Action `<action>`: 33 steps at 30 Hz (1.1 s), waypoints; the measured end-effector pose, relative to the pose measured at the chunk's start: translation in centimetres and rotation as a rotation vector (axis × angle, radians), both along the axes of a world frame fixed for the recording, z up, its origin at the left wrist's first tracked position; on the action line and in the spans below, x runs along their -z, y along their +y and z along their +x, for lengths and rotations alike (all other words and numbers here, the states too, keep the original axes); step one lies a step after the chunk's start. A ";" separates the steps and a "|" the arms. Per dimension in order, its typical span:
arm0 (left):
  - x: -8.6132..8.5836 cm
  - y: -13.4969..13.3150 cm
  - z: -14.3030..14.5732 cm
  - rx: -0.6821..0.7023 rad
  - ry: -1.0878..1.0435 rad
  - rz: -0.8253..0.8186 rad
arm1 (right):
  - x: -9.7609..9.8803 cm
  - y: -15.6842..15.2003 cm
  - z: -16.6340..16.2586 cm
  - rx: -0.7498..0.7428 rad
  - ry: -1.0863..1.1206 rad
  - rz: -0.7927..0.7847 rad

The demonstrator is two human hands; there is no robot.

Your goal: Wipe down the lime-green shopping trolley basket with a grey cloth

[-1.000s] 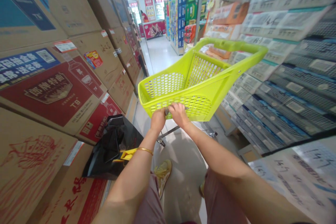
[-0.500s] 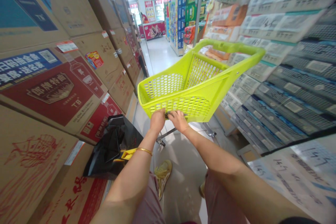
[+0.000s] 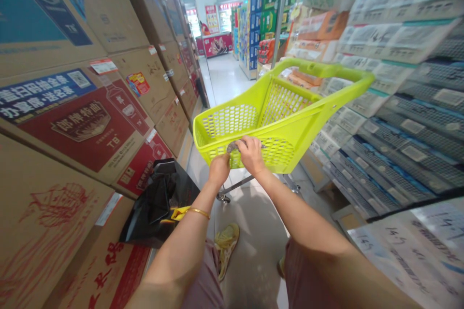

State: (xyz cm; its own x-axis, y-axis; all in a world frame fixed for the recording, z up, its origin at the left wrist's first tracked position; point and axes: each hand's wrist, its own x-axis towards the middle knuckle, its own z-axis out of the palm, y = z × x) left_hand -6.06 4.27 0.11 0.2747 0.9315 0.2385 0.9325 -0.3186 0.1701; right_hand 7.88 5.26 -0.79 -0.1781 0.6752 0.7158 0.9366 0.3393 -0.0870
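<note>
A lime-green plastic shopping cart (image 3: 268, 149) stands sideways before me, its perforated basket bare inside. My right hand (image 3: 252, 155) is closed on a small grey cloth (image 3: 236, 146), held against the cart's near side wall. Lower and to the left, my left hand (image 3: 219, 169) is closed with its thumb side at the cloth's lower edge, close to the basket's bottom corner. Its fingertips are mostly hidden. A yellow bangle circles my left wrist.
Stacked cardboard cartons (image 3: 83, 116) wall the left side. A black bag (image 3: 159, 198) with a yellow part stands against them. Packs of paper goods (image 3: 391, 34) and grey-blue packages (image 3: 384, 154) line the right. A tiled aisle (image 3: 228, 75) leads back past a blue-green product stack (image 3: 255, 29).
My right hand has risen up the cart's side and shows more of the cloth. My left hand stays low near the corner. The view has shifted slightly.
</note>
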 end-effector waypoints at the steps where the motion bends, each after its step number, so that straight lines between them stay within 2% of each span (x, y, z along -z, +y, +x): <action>1: 0.0 -0.1 -0.1 0.008 0.000 0.003 | -0.1 0.0 0.1 0.007 0.012 0.017; 4: 0.1 -0.3 -0.3 0.024 0.000 0.006 | 0.6 -0.3 0.3 -0.002 -0.014 0.024; 12: -0.2 -0.6 -0.9 0.018 -0.016 0.001 | 4.3 -1.2 0.6 -0.100 -0.177 -0.107; 19: -0.3 -0.7 -0.8 0.004 0.047 0.012 | 5.4 -2.0 0.4 -0.115 -0.228 -0.131; 22: -0.5 -1.0 -0.5 -0.033 0.109 0.021 | 5.2 -2.2 0.3 -0.149 -0.251 -0.158; 26: -1.0 -1.9 0.4 -0.091 0.163 0.066 | 3.6 -2.1 0.4 -0.130 -0.176 -0.157; 30: -1.8 -2.4 1.6 0.026 0.103 0.146 | 1.5 -1.8 1.0 -0.071 -0.033 -0.107; 33: -2.2 -2.1 2.5 0.028 0.056 0.166 | 0.4 -1.7 1.6 -0.044 0.012 -0.069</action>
State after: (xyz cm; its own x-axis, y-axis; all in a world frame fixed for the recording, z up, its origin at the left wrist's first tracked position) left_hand -3.55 2.20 2.30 0.3175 0.8722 0.3721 0.9294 -0.3641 0.0605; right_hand 9.48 3.57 -1.22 -0.2004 0.7149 0.6698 0.9198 0.3727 -0.1226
